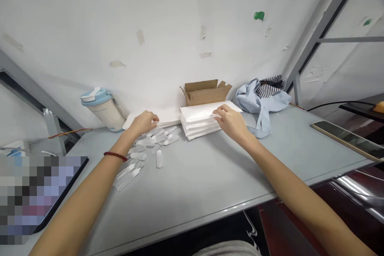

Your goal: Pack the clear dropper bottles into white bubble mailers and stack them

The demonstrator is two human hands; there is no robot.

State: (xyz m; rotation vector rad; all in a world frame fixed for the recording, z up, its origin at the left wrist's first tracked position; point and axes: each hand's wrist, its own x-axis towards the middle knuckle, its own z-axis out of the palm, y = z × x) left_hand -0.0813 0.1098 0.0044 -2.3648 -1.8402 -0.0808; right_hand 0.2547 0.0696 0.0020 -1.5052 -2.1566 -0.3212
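My left hand (pixel 145 123) is at the near edge of a low stack of flat white sheets (pixel 169 117), its fingers curled together. What lies between those fingertips, if anything, is hidden. Just below it are several small translucent plastic bottles with pointed tips and loose caps (pixel 159 159). To the right, my right hand (pixel 231 123) reaches over a pile of puffy white envelopes (pixel 198 122). Its thumb and forefinger are a little apart and touch the top envelope near its right side.
Behind the envelopes stands an open cardboard box (pixel 208 95). A blue-lidded tumbler (pixel 103 110) leans at left, near a pixelated tablet-like screen (pixel 39 200). A light blue cloth bag (pixel 255 98) and a phone (pixel 349 140) lie at right. The grey table (pixel 192 192) meets a white wall.
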